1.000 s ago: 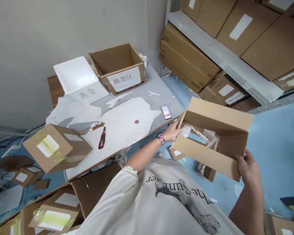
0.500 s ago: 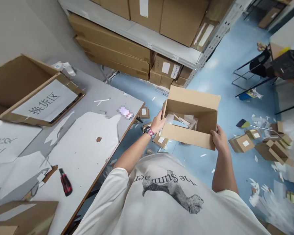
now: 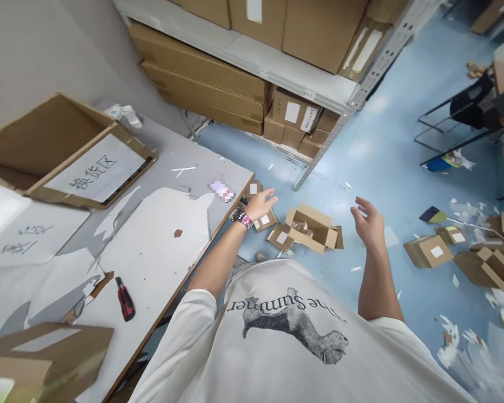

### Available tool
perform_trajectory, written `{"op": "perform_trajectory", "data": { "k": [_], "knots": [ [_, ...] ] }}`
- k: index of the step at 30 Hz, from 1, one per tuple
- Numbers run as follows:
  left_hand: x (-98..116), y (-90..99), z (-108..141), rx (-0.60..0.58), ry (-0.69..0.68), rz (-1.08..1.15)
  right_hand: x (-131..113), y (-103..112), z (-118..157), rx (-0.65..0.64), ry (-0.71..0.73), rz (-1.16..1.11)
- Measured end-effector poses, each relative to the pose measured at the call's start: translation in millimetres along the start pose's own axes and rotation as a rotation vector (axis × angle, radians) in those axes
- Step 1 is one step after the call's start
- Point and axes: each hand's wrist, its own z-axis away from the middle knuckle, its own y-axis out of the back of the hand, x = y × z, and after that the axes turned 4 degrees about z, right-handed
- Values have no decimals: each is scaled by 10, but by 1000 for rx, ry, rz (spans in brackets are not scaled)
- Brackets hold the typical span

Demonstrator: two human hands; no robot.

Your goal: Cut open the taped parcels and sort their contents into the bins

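Note:
Below and between my hands is an open cardboard box (image 3: pixel 319 221), its flaps spread and some packing scraps inside; it is at floor level, apart from both hands. My left hand (image 3: pixel 261 206), with a dark watch and a patterned band at the wrist, is empty, its fingers stretched out near the table's edge. Over the floor to the right of the box, my right hand (image 3: pixel 368 223) is raised with fingers apart and nothing in it. Smaller labelled boxes (image 3: pixel 281 237) lie beside the open box, close to my feet.
The worktable (image 3: pixel 235 168) at left bears a red-and-black utility knife (image 3: pixel 125 299), torn white paper (image 3: pixel 151 235) and a large open carton (image 3: pixel 101 168). A metal shelf (image 3: pixel 302 73) with cartons stands ahead. At right are a broom (image 3: pixel 434 214), boxes (image 3: pixel 428 250) and plastic scraps.
Both hands have let go of the cardboard box, which has dropped away from them to the floor. My fingers have opened, and the view has shifted slightly.

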Motion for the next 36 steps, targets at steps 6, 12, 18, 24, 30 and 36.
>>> {"op": "perform_trajectory", "data": {
  "k": [6,12,18,24,30,36],
  "knots": [
    [-364,321,881,120,40,210,-724,-943,-296,-337,205,-105],
    [-733,859,2245,557,83,288,-1819,-2231,-75,-768,553,-164],
    [-1040,1235,3608,982,128,349,-2997,-3104,1011,-1118,877,-182],
    [-1455,1551,4691,1321,157,356,-3794,-3684,2124,-1326,1067,-161],
    [-2007,1883,5945,1894,407,225,-4309,-4491,3278,-1557,1054,-111],
    [-2637,2123,6922,2108,793,237,-4613,-5220,4669,-1790,854,98]
  ]
}}
